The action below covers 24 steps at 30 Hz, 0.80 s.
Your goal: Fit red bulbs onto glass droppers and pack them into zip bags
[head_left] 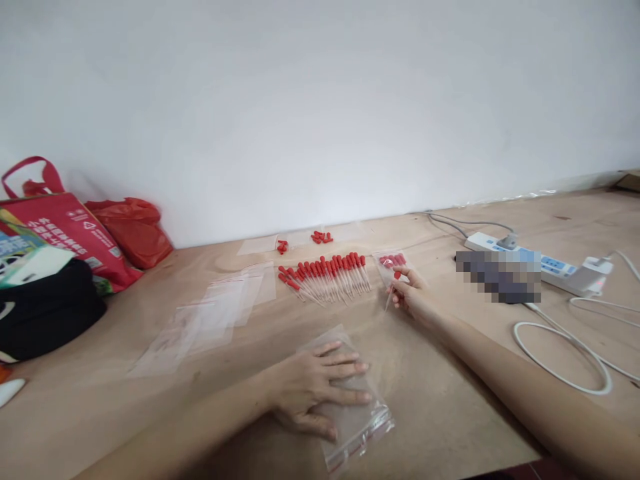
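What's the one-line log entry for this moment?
left hand: flat on clear zip bag | right hand: holding red-topped dropper | left of right hand: dropper row

Brown table (450, 407), row of red-topped droppers (325, 270), clear bags (205, 327), power strip (555, 266)

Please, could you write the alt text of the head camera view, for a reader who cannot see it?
A person's right hand holds a red-topped dropper, while the left hand rests, fingers spread, on a clear zip bag. Beyond them, a row of similar droppers lies on a wooden table, with more clear bags at left and a power strip at right.
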Each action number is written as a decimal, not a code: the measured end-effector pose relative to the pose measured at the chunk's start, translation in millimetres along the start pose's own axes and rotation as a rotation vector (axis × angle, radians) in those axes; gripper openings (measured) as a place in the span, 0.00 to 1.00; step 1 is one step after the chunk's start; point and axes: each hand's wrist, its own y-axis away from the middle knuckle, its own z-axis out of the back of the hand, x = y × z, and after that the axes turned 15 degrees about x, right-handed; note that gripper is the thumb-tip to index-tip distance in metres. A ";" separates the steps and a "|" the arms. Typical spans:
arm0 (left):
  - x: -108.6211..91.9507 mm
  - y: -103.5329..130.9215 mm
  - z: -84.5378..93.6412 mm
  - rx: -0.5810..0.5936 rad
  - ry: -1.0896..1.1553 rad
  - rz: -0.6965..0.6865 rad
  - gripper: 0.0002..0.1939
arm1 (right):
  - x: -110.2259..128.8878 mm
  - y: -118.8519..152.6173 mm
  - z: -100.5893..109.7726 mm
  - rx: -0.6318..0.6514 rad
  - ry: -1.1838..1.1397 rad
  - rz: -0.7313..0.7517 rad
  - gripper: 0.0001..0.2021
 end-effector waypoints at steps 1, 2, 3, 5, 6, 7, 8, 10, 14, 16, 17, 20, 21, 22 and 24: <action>1.7 -2.3 -5.0 -0.018 0.004 0.067 0.28 | -0.9 0.4 -0.5 0.007 -0.007 0.011 0.22; 2.3 -4.5 -11.7 -0.052 0.016 0.172 0.29 | -1.6 0.9 -0.9 0.016 -0.015 0.023 0.21; 2.1 -6.2 -19.2 -0.097 0.038 0.311 0.30 | -2.1 1.5 -1.5 0.022 -0.022 0.034 0.21; 0.4 -8.2 -33.8 -0.209 0.123 0.638 0.31 | -3.0 2.7 -3.2 0.030 -0.036 0.050 0.23; -0.7 -8.3 -39.2 -0.254 0.182 0.784 0.32 | -3.5 3.4 -4.3 0.032 -0.042 0.055 0.23; -1.8 -7.9 -42.5 -0.281 0.233 0.883 0.34 | -4.0 4.3 -5.7 0.037 -0.048 0.058 0.24; -2.5 -7.0 -43.6 -0.302 0.256 0.936 0.36 | -4.6 5.2 -7.4 0.046 -0.053 0.059 0.25; -2.5 -4.8 -39.3 -0.316 0.211 0.898 0.38 | -5.9 7.8 -11.3 0.073 -0.065 0.061 0.25; 5.0 -4.6 -22.1 -0.259 -0.010 0.591 0.38 | -7.3 15.0 -19.8 0.122 -0.073 0.049 0.25; 10.4 -7.3 -19.3 -0.215 -0.020 0.521 0.38 | -7.7 18.4 -23.2 0.140 -0.061 0.027 0.26; 12.7 -8.8 -19.9 -0.207 -0.008 0.520 0.38 | -7.8 19.6 -24.6 0.148 -0.054 0.015 0.26; 16.7 -12.7 -26.0 -0.228 0.028 0.559 0.36 | -8.5 21.2 -27.2 0.174 -0.045 -0.009 0.27; 17.3 -13.4 -28.0 -0.243 0.032 0.567 0.36 | -8.7 21.1 -27.8 0.180 -0.043 -0.010 0.27; 17.6 -13.9 -29.5 -0.258 0.033 0.570 0.35 | -8.9 21.0 -28.3 0.185 -0.040 -0.010 0.27; 17.8 -14.5 -30.8 -0.276 0.033 0.570 0.35 | -9.2 20.9 -29.6 0.190 -0.032 -0.006 0.27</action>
